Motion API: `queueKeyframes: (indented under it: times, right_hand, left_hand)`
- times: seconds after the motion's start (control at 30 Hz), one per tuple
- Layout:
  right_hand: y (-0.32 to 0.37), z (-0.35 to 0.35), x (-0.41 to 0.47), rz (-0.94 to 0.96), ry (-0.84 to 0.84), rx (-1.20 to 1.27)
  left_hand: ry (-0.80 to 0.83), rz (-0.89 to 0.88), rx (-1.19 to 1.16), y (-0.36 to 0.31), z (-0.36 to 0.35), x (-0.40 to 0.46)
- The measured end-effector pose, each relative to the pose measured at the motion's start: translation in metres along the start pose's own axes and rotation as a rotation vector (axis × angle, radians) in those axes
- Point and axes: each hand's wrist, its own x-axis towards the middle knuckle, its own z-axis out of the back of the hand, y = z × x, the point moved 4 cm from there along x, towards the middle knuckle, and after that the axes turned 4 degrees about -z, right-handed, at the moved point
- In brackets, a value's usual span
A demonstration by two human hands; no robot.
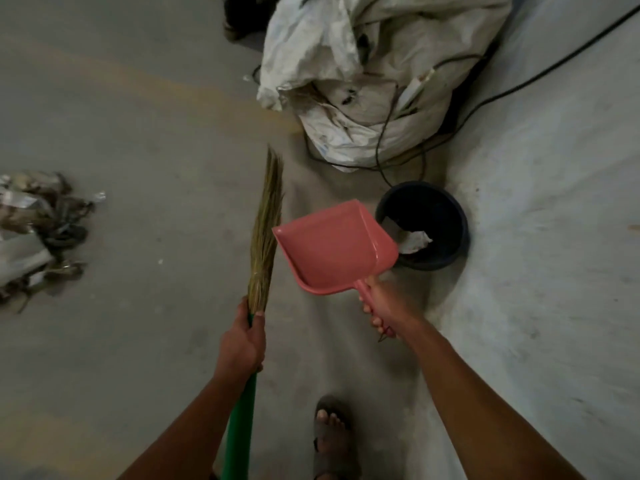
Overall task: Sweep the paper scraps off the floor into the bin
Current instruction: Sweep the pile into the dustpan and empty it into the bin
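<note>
— Left hand [242, 337]? 
— Wrapped round the green-handled straw broom [265, 233].
— Right hand [381, 311]?
— Gripping the empty pink plastic dustpan [334, 247], beside the dark round bin [457, 233] holding white paper scraps [415, 240].

The broom [265, 233] lies left of the dustpan [334, 249], just beside it, its bristles pointing away from the person. The left hand [242, 337] is on the broom's handle, the right hand [379, 311] on the dustpan's handle. The bin [450, 216] stands on the floor [145, 133] right of the dustpan, whose right edge overlaps its rim; paper [414, 239] lies in it. Behind the bin sits a sack [360, 74], with a cable [519, 83] running to its right. A scrap heap [34, 233] lies far left. 1 foot [332, 434] is nearest, below the dustpan.
</note>
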Motion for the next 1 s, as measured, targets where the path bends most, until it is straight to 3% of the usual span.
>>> queueKeyframes:
  times: [0.63,0.87,1.0]
  right_hand:
    - [0.123,-0.347,-0.032,0.070,-0.008,-0.293]
    - [0.152,-0.390,-0.032,0.118,-0.189,-0.347]
    - [0.163,-0.405,-0.022,0.117,-0.200,-0.458]
  left_hand:
    - [-0.142,0.045,0.086,0.206,0.319,0.090]
    - [0.078,0.014,0.251,0.253,0.343,0.093]
    - [0.222,0.066,0.310,0.264,0.345,0.106]
